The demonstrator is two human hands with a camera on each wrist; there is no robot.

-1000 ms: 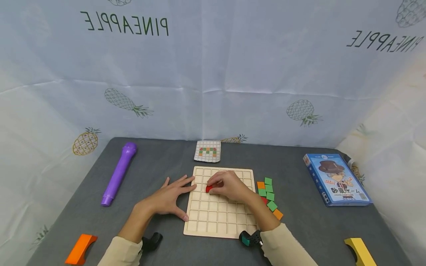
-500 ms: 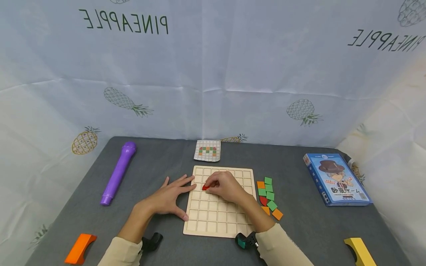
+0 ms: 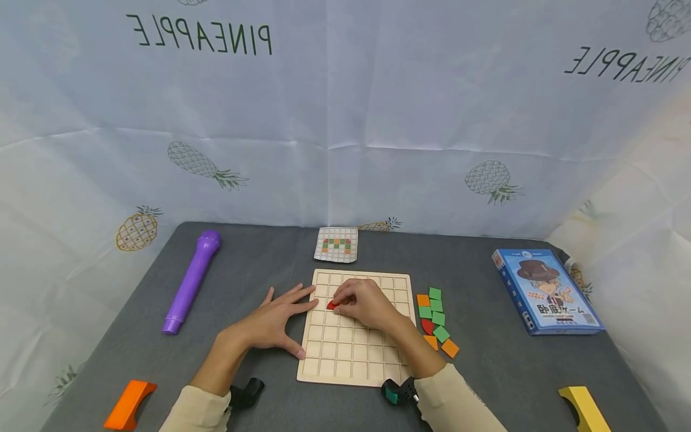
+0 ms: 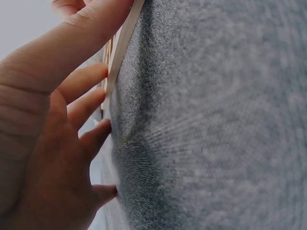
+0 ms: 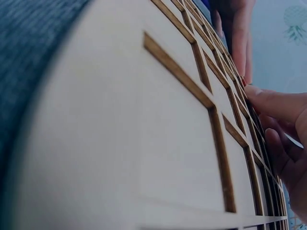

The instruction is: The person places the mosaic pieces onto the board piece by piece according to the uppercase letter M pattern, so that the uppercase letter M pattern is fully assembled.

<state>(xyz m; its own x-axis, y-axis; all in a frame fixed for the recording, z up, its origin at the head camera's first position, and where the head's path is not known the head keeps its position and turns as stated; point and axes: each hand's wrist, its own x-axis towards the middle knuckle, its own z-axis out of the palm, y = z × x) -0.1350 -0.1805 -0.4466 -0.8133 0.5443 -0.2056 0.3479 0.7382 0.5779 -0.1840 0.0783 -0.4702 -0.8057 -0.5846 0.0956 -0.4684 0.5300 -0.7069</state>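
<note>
A wooden grid board [image 3: 353, 354] lies on the dark grey table. My right hand [image 3: 367, 303] reaches over its upper left part and pinches a red tile [image 3: 331, 305] between thumb and fingers, down at the grid. The right wrist view shows the thumb [image 5: 268, 101] low over the grid, most of the tile hidden. My left hand [image 3: 272, 324] is spread at the board's left edge, fingertips and thumb touching the rim. In the left wrist view the left hand [image 4: 57, 124] has its thumb and fingers along the board's side [image 4: 120, 52].
Right of the board lie several green tiles [image 3: 438, 318], orange tiles [image 3: 450, 348] and another red tile [image 3: 427, 326]. Behind it is a pattern card [image 3: 336, 245]. A purple microphone-shaped stick [image 3: 191, 282], blue game box [image 3: 547, 291], orange block [image 3: 131, 405] and yellow block [image 3: 585, 408] sit around.
My right hand has shifted slightly left with the red tile, which moved to a cell nearer the board's left edge. The left hand stays in place.
</note>
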